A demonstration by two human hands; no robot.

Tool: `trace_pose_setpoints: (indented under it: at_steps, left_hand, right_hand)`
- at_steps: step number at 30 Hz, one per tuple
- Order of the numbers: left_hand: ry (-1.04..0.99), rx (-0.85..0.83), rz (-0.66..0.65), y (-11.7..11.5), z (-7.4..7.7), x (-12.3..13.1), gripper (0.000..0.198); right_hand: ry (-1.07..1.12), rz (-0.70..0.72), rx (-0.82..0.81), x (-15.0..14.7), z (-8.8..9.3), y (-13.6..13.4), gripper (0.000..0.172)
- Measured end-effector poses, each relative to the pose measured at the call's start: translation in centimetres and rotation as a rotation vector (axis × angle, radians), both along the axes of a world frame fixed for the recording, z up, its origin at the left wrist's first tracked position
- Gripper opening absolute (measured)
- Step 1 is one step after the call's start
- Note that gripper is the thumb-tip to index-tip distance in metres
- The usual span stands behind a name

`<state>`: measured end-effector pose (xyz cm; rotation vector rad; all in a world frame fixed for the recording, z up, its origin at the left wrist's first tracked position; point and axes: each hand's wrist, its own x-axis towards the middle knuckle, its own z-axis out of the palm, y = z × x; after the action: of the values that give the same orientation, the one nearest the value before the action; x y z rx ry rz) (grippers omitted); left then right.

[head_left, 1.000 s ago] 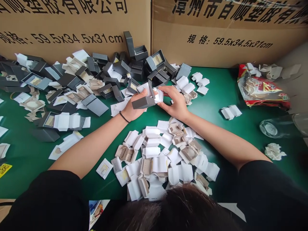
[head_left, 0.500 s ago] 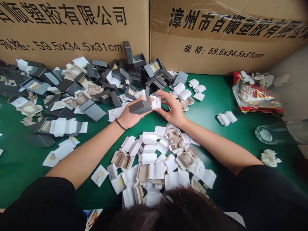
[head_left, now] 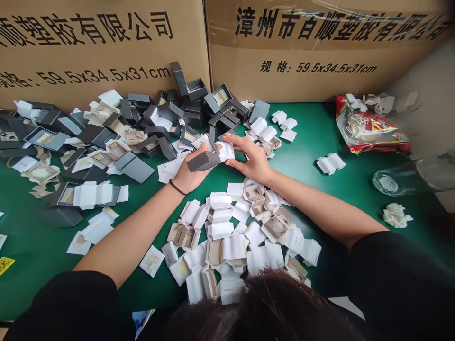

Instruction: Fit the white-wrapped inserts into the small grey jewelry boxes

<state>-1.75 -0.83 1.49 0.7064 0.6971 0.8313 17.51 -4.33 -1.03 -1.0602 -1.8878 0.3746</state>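
My left hand (head_left: pixel 194 173) is wrapped round a small dark grey box (head_left: pixel 203 161) whose lid stands open. Between my right thumb and fingers is a white folded card insert (head_left: pixel 226 151), at the right side of the box; my right hand (head_left: pixel 250 158) pinches it. Part of the insert and the box's inside are hidden by the fingers. Below the hands lies a heap of white and brown card inserts (head_left: pixel 222 229). Beyond and to the left, a pile of dark grey boxes (head_left: pixel 135 171) is mixed with more inserts.
Two large cardboard cartons (head_left: pixel 291 85) stand along the back of the green table (head_left: pixel 341 203). At the right are a red snack bag (head_left: pixel 373 128), a clear glass (head_left: pixel 387 182) lying on its side and crumpled paper (head_left: pixel 396 216). A lone insert (head_left: pixel 330 164) lies nearer the middle.
The whole view has shifted slightly, with the background moving left and up. Both hands keep their hold on the box and the insert, which look almost unchanged.
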Motion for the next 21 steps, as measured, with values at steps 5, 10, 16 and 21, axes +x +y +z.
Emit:
trace_pose_setpoints:
  at_steps: [5, 10, 16, 21]
  left_hand:
    - [-0.001, 0.027, 0.005, -0.27, -0.06, 0.01, 0.021]
    - [-0.005, 0.060, -0.003, -0.23, -0.44, 0.07, 0.022]
    - [-0.012, 0.161, -0.096, 0.23, -0.70, 0.11, 0.024]
    - [0.020, 0.222, -0.125, 0.41, -0.77, 0.12, 0.037]
  right_hand:
    - [0.015, 0.003, -0.016, -0.16, 0.02, 0.05, 0.060]
    - [-0.027, 0.017, -0.045, -0.20, 0.43, -0.06, 0.067]
    - [-0.034, 0.038, -0.013, -0.11, 0.18, 0.45, 0.074]
    - [-0.020, 0.031, -0.012, -0.36, -0.21, 0.77, 0.077]
